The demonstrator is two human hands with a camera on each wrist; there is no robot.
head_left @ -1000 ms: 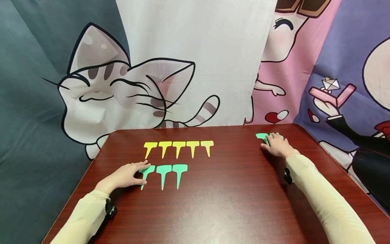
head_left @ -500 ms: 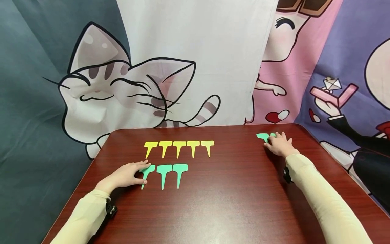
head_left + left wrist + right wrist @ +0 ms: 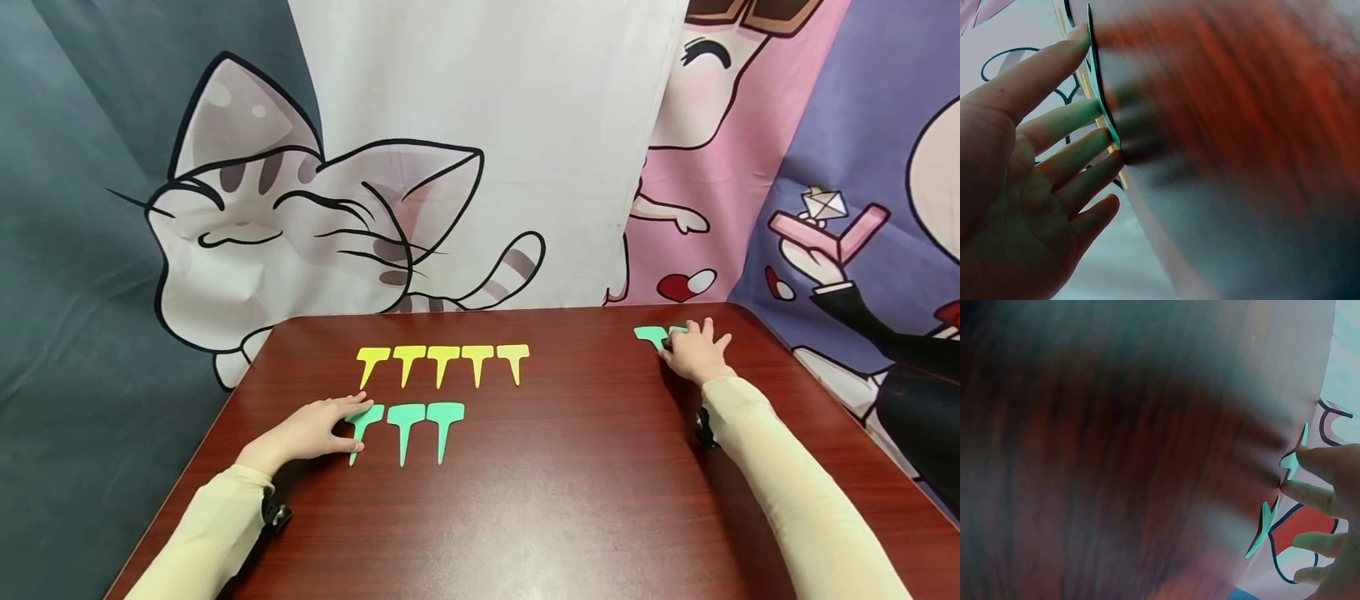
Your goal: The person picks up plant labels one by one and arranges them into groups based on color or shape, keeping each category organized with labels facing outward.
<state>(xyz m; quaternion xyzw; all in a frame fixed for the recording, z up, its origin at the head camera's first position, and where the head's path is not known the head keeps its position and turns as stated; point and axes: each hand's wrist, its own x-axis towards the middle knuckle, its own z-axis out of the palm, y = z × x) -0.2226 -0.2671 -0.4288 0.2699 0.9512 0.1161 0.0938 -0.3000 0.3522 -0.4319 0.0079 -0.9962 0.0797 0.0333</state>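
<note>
My left hand (image 3: 307, 429) rests at the left end of a row of three green T-shaped plant labels (image 3: 407, 421). Its straight fingers and thumb touch the leftmost label (image 3: 367, 417), whose edge shows in the left wrist view as a thin green strip (image 3: 1102, 103). At the far right my right hand (image 3: 696, 354) has thumb and index finger around the nearer-left green label (image 3: 649, 333), a pinch; its other fingers are raised and spread. A second green label (image 3: 678, 330) lies beside it, partly hidden by the hand in the head view.
A row of several yellow T-shaped labels (image 3: 442, 358) lies behind the three green ones. Everything lies on a reddish-brown wooden table (image 3: 555, 467). Behind its back edge hangs a cloth (image 3: 495, 100) printed with cartoon figures.
The right hand has shifted slightly to the right, its thumb and index finger drawing together at the label while the other fingers lifted and spread. The left hand has kept its place.
</note>
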